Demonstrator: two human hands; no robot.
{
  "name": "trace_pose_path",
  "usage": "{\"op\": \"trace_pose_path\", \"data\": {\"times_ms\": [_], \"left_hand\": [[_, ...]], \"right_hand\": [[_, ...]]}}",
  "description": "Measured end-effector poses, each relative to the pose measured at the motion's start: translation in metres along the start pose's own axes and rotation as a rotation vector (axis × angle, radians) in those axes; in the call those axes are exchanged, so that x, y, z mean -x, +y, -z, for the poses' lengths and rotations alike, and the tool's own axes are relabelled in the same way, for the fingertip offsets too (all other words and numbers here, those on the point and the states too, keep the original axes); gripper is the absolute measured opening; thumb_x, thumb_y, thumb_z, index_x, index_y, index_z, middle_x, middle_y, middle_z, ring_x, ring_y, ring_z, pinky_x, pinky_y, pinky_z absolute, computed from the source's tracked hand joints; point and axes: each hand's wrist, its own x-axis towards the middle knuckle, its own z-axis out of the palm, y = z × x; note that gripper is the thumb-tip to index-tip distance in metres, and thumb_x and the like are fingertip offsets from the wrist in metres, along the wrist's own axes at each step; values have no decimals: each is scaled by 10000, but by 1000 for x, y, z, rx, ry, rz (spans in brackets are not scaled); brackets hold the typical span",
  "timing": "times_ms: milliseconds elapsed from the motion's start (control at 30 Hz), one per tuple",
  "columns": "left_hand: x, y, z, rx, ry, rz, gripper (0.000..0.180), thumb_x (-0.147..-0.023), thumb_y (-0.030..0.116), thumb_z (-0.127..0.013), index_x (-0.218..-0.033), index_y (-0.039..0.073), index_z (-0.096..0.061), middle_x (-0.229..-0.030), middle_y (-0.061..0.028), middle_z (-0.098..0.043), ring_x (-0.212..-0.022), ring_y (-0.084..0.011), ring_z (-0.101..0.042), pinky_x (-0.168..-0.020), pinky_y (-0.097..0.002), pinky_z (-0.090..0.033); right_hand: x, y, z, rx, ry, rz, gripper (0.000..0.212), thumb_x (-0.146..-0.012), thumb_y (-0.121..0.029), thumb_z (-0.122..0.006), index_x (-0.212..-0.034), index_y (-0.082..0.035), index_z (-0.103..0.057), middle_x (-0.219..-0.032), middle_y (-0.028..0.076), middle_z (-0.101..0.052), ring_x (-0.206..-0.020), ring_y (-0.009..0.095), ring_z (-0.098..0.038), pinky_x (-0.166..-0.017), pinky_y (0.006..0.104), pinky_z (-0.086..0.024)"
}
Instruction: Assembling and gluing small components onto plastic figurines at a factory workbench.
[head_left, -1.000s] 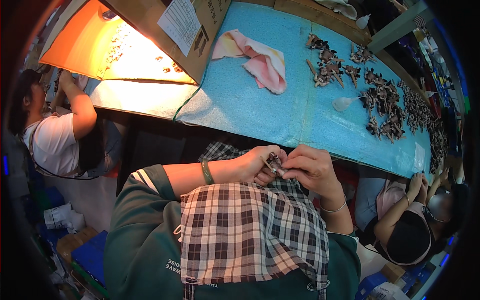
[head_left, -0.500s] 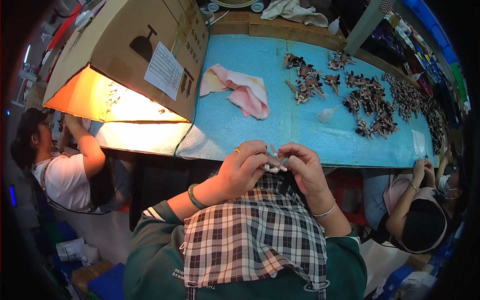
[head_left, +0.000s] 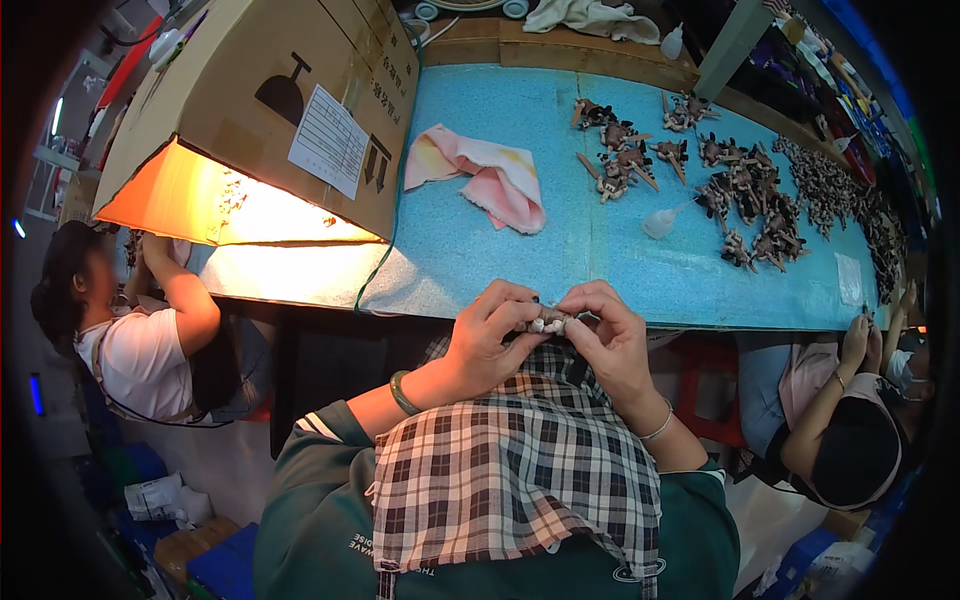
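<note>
Just off the near edge of the blue tabletop (head_left: 480,270), above my checked apron, I hold a small brown and cream figurine (head_left: 548,324) with both hands. My left hand (head_left: 492,335) grips one end of it, fingers curled and thumb below. My right hand (head_left: 607,335) pinches the other end between thumb and fingers. Most of the figurine is hidden by my fingers. Similar brown figurines (head_left: 620,170) with dark and tan parts lie across the right half of the table.
A lit cardboard box (head_left: 330,90) stands at the left, near a pink and yellow cloth (head_left: 480,175). A small translucent squeeze bottle (head_left: 660,222) lies among the figurines. Heaps of small brown parts (head_left: 815,185) lie farther right. Co-workers sit at my left (head_left: 140,340) and right (head_left: 845,430).
My right hand has closed in nearer my left. The figurine's tan piece that stuck up between my hands no longer shows. The whole view has shifted slightly.
</note>
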Motion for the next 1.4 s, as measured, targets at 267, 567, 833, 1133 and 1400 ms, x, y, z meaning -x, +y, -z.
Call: {"op": "trace_pose_path", "data": {"times_ms": [267,567,833,1133,1400], "left_hand": [[1,-1,-2,42,-7,48,331,-688,-17,-782,-948,19,-580,-916,-107,-569,-702,-172,-591,-583,-268,-499],[5,9,4,308,-149,386,262,-791,99,-765,-910,3,-552,-794,-40,-604,-686,-83,-591,-607,-215,-482],[3,6,3,634,-172,726,237,-888,191,-683,-884,19,-520,-779,-40,-618,-688,-42,-588,-591,-187,-501],[-6,7,7,664,-198,914,200,-921,189,-632,-890,21,-527,-763,-58,-634,-616,-86,-601,-521,-204,-505],[82,-33,127,744,-190,895,190,-910,204,-638,-934,36,-553,-805,-48,-625,-681,-94,-598,-623,-242,-539]], "right_hand": [[0,2,-2,77,23,28,154,-883,34,-577,-1027,30,-629,-1044,72,-523,-908,108,-566,-732,219,-522],[-2,19,5,-280,3,-278,235,-957,-192,-573,-1084,-1,-626,-858,28,-614,-669,68,-552,-606,208,-478],[-2,32,7,-483,-31,-415,239,-949,-229,-589,-1029,-6,-621,-810,22,-623,-642,70,-577,-564,205,-494],[-4,34,2,-520,46,-476,231,-964,-221,-562,-1038,-7,-606,-806,26,-620,-621,71,-566,-544,195,-482],[-39,28,93,338,611,116,188,-877,-56,-638,-1060,-34,-604,-876,13,-570,-695,57,-509,-548,187,-428]]}}
